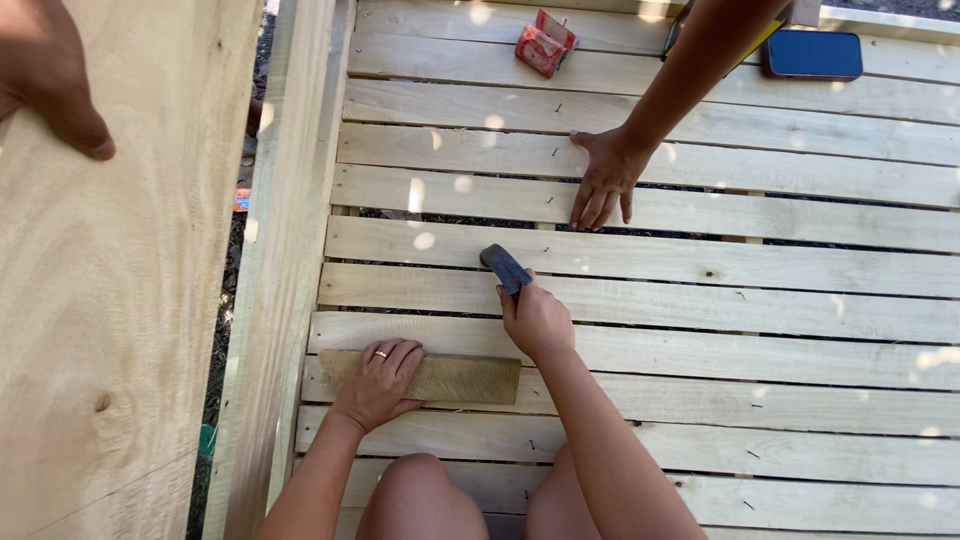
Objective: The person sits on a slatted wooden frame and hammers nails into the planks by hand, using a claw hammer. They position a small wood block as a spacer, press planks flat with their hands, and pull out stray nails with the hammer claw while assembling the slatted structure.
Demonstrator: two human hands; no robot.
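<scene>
Pale plywood, a large upright sheet (110, 300), fills the left side, with another person's hand (50, 80) resting on its top corner. Right of it lies a deck of pale timber slats (700, 270) studded with small nails. The kneeling person's left hand (378, 383), a ring on one finger, lies flat with fingers spread, pressing down the left half of a short weathered wooden block (450, 379) that sits lengthwise on a slat just ahead of the knees. Just right of that, the right hand (537, 320) is closed in a fist around the handle of a dark metal hammer (505, 267), whose head points up and away over the slats, clear of the block. Farther back, a second person's hand (603, 185) presses open fingers on a slat. Near the far edge sit a small red cardboard box (545, 43) and, at the right, a dark blue phone (812, 54).
</scene>
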